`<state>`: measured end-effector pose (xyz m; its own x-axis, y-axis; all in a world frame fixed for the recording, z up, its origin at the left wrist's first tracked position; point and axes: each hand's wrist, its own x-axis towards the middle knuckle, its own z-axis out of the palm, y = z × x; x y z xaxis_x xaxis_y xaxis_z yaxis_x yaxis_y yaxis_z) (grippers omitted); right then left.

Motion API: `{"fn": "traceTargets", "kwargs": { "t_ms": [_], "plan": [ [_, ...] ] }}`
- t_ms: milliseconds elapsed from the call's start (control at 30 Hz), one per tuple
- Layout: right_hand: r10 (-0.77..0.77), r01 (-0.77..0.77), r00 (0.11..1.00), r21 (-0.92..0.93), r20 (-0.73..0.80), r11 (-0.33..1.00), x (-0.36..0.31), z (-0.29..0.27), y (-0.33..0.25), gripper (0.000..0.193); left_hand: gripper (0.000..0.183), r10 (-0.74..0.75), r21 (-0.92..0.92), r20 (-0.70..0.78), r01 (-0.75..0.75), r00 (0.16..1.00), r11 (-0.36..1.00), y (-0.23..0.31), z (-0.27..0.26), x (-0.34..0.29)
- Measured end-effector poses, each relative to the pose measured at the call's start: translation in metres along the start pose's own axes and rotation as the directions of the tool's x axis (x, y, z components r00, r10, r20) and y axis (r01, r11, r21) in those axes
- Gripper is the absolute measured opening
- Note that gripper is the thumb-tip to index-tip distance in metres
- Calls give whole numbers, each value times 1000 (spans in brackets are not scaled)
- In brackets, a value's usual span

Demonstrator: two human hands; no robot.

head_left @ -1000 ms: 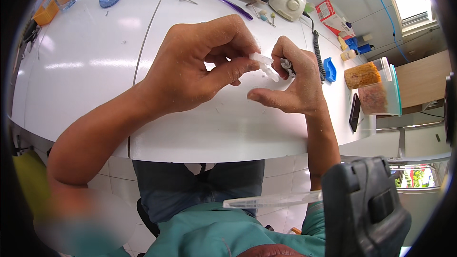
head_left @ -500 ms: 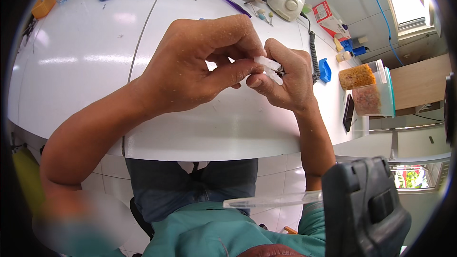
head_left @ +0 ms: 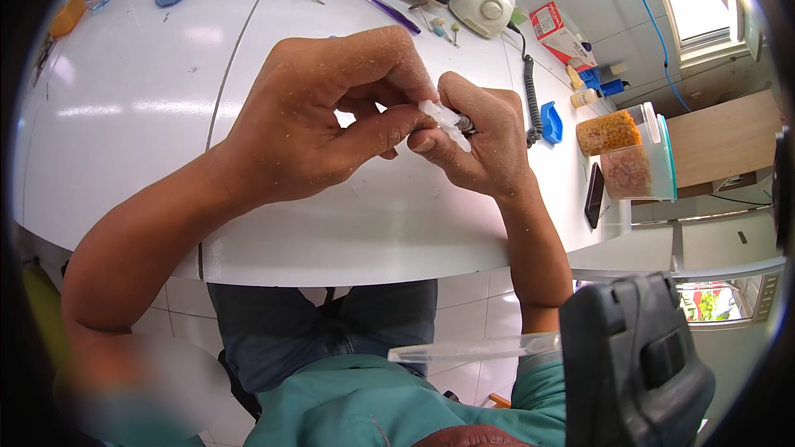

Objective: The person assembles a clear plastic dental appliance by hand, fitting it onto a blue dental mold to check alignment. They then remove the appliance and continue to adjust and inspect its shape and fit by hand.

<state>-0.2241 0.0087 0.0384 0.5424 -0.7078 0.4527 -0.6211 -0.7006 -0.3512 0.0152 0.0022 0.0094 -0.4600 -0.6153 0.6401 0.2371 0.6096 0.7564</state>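
White plastic piece [head_left: 444, 118] pinched between left fingers [head_left: 389, 126] and right fingers [head_left: 426, 142].

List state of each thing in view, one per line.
left hand: pinching small white piece, dusted with white specks
right hand: gripping handpiece tool
small white piece: held between both hands, above table
coiled cord: lying on white table
clear containers: shut, filled with orange granules

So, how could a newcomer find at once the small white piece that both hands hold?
Start at the white table and look above its near edge, where the left hand and right hand meet. Pinched between their fingers is a small translucent white plastic piece, the only object lifted off the surface.
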Motion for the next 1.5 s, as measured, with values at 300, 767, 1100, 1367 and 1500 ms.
{"fn": "traceTargets", "kwargs": {
  "t_ms": [300,767,1100,1367,1500],
  "plan": [
    [-2,2,1000,-17,16,1000,0,0,0,66,19,14,-5,-9,-14,1000,1000,0,1,0],
    [13,-13,1000,31,-7,999,-2,4,3,66,13,-21,7,-10,21,1000,1000,5,2,1],
    [6,-6,1000,37,-5,999,-3,7,10,64,15,-100,-58,-19,99,995,993,6,3,1],
    [41,-42,999,61,16,997,-3,6,7,65,14,-123,-78,-9,122,992,989,5,4,1],
    [38,-38,999,64,11,997,-4,7,7,65,14,-124,-58,3,124,992,991,6,3,1]
  ]
}}
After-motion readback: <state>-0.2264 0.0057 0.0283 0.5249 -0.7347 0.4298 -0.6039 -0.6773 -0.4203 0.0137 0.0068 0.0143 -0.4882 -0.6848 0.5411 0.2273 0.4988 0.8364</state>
